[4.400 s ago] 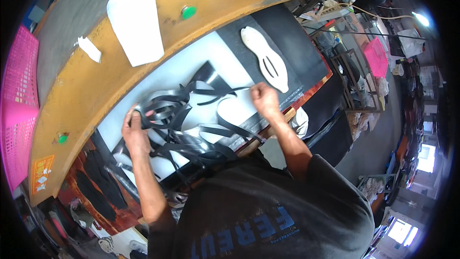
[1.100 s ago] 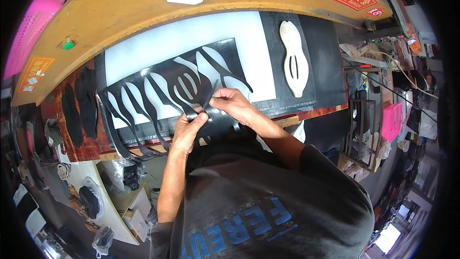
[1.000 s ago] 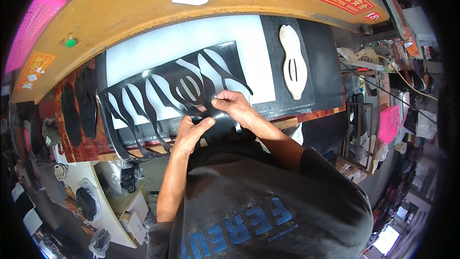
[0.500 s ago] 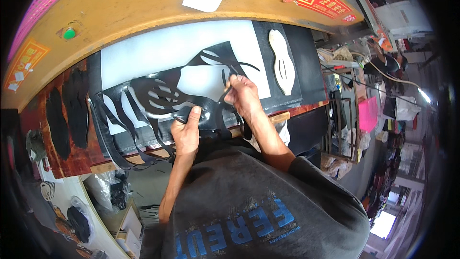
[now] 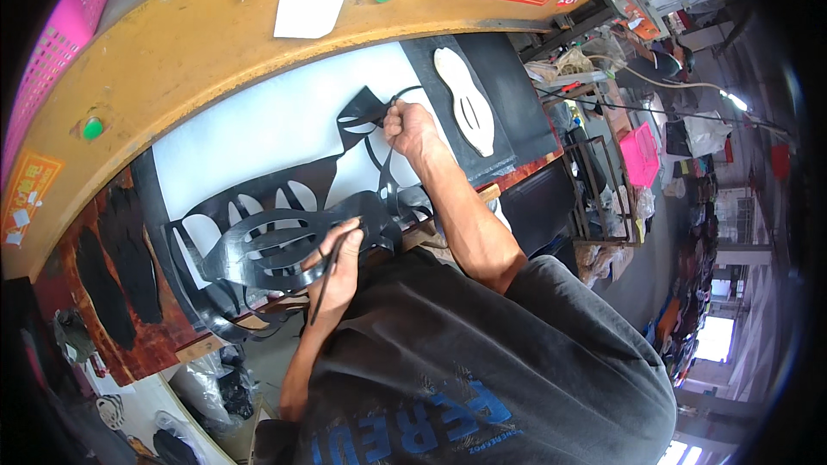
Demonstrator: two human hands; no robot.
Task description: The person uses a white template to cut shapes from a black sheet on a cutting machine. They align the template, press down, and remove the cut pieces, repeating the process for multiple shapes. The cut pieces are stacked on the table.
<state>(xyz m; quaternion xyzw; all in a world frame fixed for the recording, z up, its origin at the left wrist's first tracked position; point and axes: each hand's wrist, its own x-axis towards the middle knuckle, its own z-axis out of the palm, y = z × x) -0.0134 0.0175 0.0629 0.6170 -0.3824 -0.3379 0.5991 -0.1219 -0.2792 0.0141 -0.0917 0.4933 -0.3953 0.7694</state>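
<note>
The left hand (image 5: 338, 269) has its grip pinched shut, thumb on top, on a slotted black piece (image 5: 366, 209) above the near edge of the white board (image 5: 276, 112); a thin black strip (image 5: 324, 293) crosses its fingers. The right hand (image 5: 411, 129) is fisted on part of a cut-out black sheet (image 5: 362, 109) over the board. A pale template (image 5: 465, 103) with 2 slots lies right of them on the bench (image 5: 168, 346).
</note>
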